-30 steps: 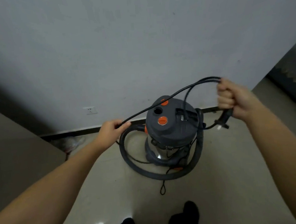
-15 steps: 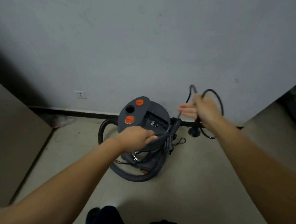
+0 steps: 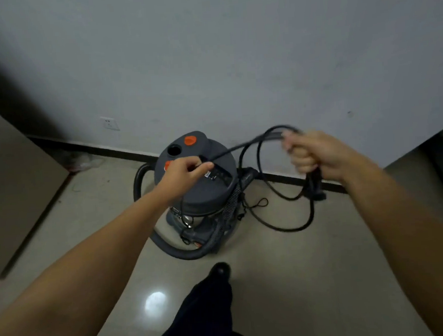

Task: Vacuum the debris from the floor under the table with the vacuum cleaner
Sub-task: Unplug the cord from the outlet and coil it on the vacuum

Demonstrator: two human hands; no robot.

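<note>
The scene is dim and flatly lit, with a cool grey cast over the wall (image 3: 233, 49). A small bright glare spot sits on the glossy floor (image 3: 154, 301) at about 7 o'clock, the reflection of an overhead light. Heavy shadow fills the corner toward 10 o'clock, and the frame darkens at 3 o'clock. The right hand (image 3: 316, 152) and the cord (image 3: 273, 132) it grips are smeared by motion blur; the left hand (image 3: 186, 170) is sharper. Wide-angle distortion bends the baseboard (image 3: 114, 151) and stretches both forearms toward the lower corners. Fine detail is soft and compressed throughout.
</note>
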